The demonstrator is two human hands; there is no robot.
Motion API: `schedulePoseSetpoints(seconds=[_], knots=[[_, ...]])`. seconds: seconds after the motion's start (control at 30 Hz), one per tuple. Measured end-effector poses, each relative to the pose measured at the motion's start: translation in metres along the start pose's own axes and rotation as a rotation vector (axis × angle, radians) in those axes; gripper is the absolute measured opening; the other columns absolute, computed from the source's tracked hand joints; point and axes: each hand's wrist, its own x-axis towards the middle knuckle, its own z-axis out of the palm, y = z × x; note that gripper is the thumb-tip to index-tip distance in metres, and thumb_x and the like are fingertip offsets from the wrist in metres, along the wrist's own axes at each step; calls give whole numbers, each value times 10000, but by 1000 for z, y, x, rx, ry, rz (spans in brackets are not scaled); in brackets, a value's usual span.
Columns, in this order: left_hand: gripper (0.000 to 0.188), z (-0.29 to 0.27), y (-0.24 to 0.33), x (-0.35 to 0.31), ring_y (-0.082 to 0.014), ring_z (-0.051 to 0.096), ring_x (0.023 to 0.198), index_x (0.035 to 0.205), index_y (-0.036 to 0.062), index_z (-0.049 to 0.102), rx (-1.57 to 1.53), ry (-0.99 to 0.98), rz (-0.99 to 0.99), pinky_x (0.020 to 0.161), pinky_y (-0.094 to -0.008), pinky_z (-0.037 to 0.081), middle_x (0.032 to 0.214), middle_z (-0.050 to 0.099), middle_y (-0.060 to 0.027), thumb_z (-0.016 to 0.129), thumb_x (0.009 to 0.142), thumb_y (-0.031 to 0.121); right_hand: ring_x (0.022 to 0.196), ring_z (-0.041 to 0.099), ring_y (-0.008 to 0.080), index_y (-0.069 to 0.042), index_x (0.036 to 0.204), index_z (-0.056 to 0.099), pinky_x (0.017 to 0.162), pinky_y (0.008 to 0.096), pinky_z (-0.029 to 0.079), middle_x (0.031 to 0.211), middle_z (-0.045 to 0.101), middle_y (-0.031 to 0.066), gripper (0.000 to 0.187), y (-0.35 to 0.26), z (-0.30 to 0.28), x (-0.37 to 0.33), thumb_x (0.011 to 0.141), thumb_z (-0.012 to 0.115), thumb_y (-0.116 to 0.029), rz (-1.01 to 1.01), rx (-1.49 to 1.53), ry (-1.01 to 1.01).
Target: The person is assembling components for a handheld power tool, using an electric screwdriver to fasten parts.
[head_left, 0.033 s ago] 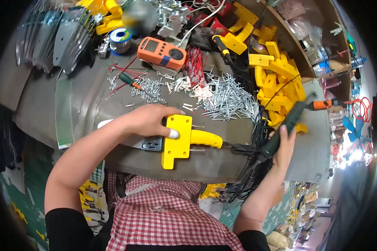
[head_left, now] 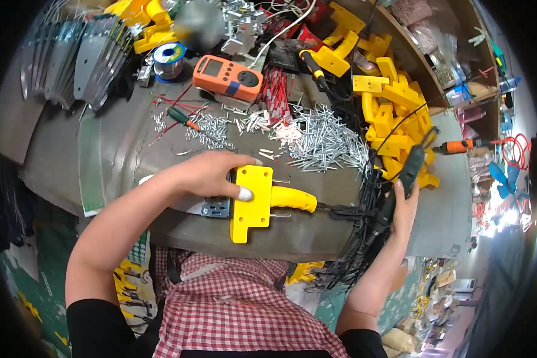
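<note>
My left hand (head_left: pixel 213 174) grips the block end of a yellow plastic tool housing (head_left: pixel 253 194), its thumb, with a white-wrapped tip, lying on top. The housing lies flat on the bench with its handle pointing right. A perforated metal bracket (head_left: pixel 216 207) sticks out of its left side, and thin screws stand out to the right, above and below the handle. A black cord (head_left: pixel 346 210) leaves the handle's end. My right hand (head_left: pixel 404 206) is closed round a dark electric screwdriver (head_left: pixel 413 167), held tilted over a bundle of black cables; part of its body is hidden by the fingers.
Loose screws (head_left: pixel 328 140), small nuts (head_left: pixel 212 132) and a green-and-orange screwdriver (head_left: pixel 182 118) lie beyond the housing. Behind them stand an orange meter (head_left: pixel 227 77) and a solder spool (head_left: pixel 168 61). Yellow housings (head_left: pixel 400 119) are heaped at right, near an orange tool (head_left: pixel 457 146) on a red coiled cord.
The electric screwdriver in my right hand has turned to a steeper angle, its upper end moving left. My left hand and the yellow housing stay almost in place.
</note>
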Motion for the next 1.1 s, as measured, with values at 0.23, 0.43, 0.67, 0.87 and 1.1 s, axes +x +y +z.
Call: schedulePoseSetpoints(seconds=[0.23,0.43,0.67,0.87,1.1], knots=[[731,-11,15,1,-315,503,1085,1277,45,413,88,-114,-34,922,-372,388,1161,519,-184,713,693,366,1061,442,368,-8,1230,434,897,444,370,1139,473,232,574,50,13,-1,735,668,-178,-526,-808,303],[713,-7,22,-8,-309,507,1082,1283,59,411,77,-65,-104,917,-371,394,1151,529,-171,709,702,346,1316,217,297,10,1383,119,1069,383,179,1419,206,212,739,-26,157,-92,884,498,-383,-255,268,-687],[699,-1,8,-14,-317,518,1064,1280,57,415,-65,2,-75,896,-367,408,1143,530,-192,716,699,302,1326,192,305,14,1386,20,1069,398,182,1417,165,235,700,-44,164,-101,923,412,-334,-341,937,-683],[687,-1,5,-6,-309,519,1066,1261,46,436,-51,-28,-44,900,-361,407,1135,544,-181,716,691,307,1315,208,317,3,1380,85,1078,414,122,1379,257,226,725,-6,169,-147,892,474,-365,-488,990,-562],[729,0,23,-22,-334,496,1085,1268,54,424,97,103,-59,913,-378,399,1164,520,-188,739,654,289,1145,436,316,-28,1293,351,986,416,310,1220,461,161,613,-35,124,-108,771,639,-169,-710,-165,-608]])
